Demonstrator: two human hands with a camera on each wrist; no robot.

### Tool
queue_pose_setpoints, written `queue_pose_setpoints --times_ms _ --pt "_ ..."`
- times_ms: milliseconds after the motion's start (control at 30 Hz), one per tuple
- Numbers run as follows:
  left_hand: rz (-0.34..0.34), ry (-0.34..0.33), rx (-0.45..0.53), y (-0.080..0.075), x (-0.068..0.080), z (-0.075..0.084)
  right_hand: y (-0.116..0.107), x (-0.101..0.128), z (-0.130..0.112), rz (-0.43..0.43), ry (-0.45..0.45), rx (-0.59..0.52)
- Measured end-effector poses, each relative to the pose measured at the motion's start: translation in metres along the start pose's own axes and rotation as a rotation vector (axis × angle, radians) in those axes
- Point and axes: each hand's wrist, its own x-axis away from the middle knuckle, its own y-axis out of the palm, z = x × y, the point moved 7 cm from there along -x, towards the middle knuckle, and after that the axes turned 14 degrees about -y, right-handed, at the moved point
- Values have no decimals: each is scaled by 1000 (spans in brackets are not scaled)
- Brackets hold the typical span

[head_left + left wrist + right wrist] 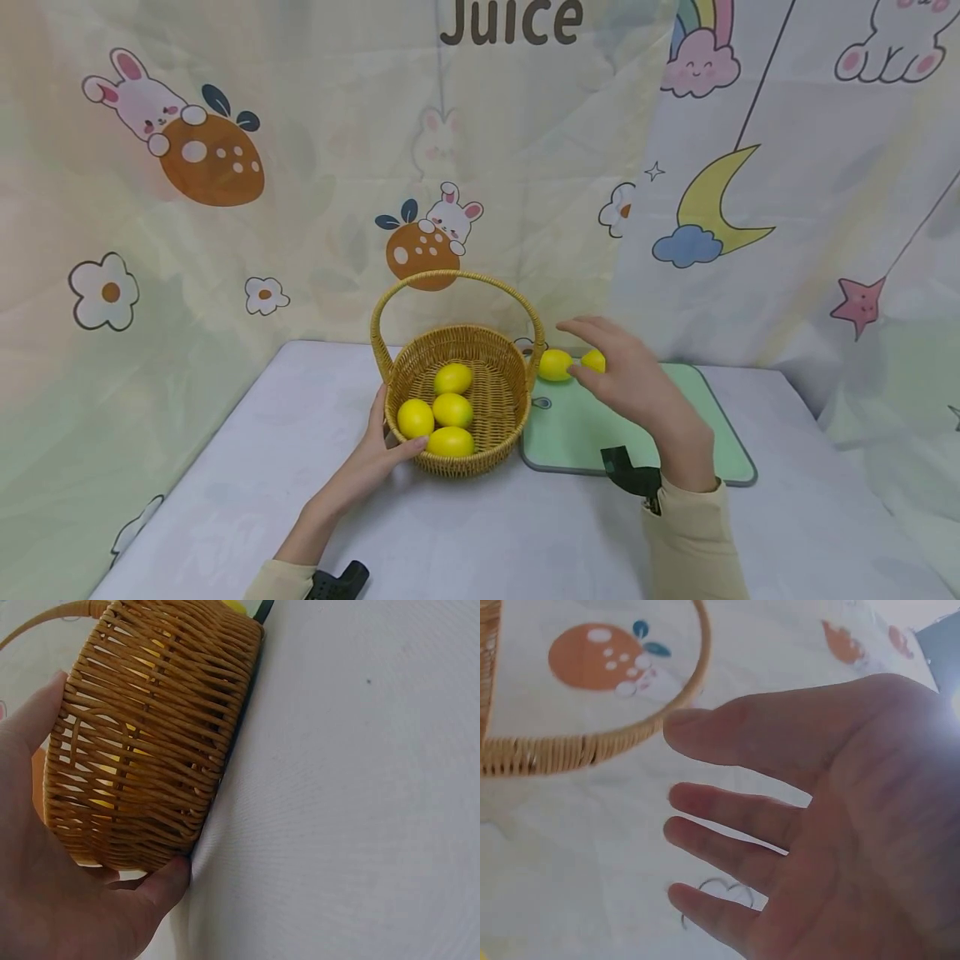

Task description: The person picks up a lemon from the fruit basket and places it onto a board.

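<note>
A woven basket (495,408) with a tall arched handle stands on the table, several yellow lemons (453,410) lying inside at its left and front. My left hand (378,454) grips the basket's left side, its thumb over the rim; the left wrist view shows fingers against the woven wall (150,742). Right of the basket, my right hand (633,379) is raised with fingers spread and nothing in it. Two more lemons, one near the basket (555,365) and one partly hidden behind the right hand (594,361), rest on a green cutting board (585,433).
The white-covered table (300,433) ends at a printed cloth backdrop (322,167). The basket handle (457,273) arches close to the right hand. The cutting board's hanging hole (542,403) shows beside the basket.
</note>
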Motion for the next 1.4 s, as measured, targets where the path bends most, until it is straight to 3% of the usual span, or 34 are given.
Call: queue_pose_setpoints --times_ms 233,467,733,1033,1200,1400 --pt "-4 1 3 -2 0 0 15 -7 -35 -35 -100 -30" --pt "6 -3 -10 -4 0 -2 51 -19 -47 -136 -95 -50" --pt "11 -20 -13 -4 -1 -3 103 -33 -46 -283 -79 -63" --pt "14 -31 -22 -5 0 -3 164 -40 -35 -379 -68 -102" --pt "19 -32 -21 -4 0 -3 184 -44 -31 -379 -53 -100" --pt "17 -23 -14 -2 0 -2 191 -47 -24 -328 -5 -63"
